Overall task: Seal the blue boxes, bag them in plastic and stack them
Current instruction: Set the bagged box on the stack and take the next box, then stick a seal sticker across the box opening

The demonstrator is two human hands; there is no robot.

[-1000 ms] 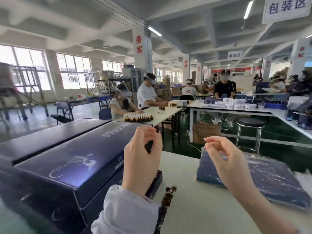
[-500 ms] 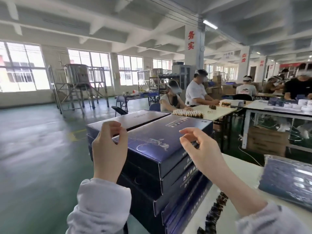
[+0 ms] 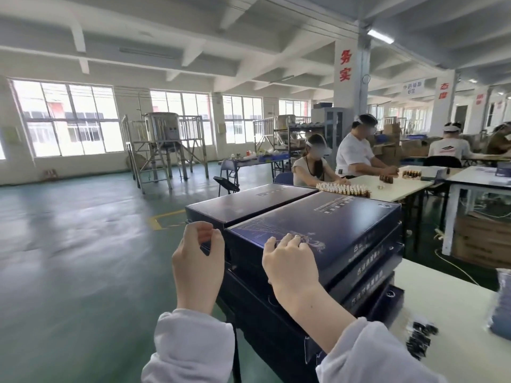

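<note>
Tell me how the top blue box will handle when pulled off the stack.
Probably stiff: the top box shows flat faces and crisp edges. Its glossy lid may be slippery. Broad and flat on the stack, it should slide rather than tip.

The one camera sits on the worker's head, facing forward and slightly down, close above the stacked boxes.

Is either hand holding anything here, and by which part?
Right hand curls over the near edge of the top blue box. Left hand is curled at its near left corner; a grip there cannot be told.
</note>
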